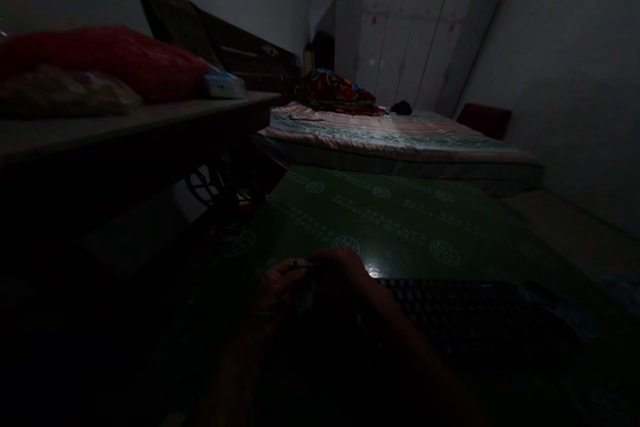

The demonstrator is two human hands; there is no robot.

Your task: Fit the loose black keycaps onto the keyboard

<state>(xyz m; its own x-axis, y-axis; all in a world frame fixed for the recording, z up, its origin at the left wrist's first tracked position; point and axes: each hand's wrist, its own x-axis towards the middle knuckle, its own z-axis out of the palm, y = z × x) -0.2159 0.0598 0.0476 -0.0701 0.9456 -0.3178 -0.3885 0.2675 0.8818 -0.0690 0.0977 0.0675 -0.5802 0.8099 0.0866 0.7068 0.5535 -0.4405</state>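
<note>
Deep shade covers both hands above the near part of a green printed tabletop [400,213]. My left hand [275,287] is closed, its thumb and finger pressed around a small pale thin thing [303,263] whose kind I cannot make out. Right beside it, my right hand [345,270] is bent inward with curled fingers that meet the same spot; what they grip is hidden in the dark. A black keyboard [460,307] lies on the tabletop just right of my right hand.
A bed [400,133] with a bunched red patterned blanket [337,92] stands beyond the table. On the left, a shelf-like surface [175,117] bears a red bundle [115,60] and a pale packet [225,85]. A white wardrobe [405,40] stands at the back.
</note>
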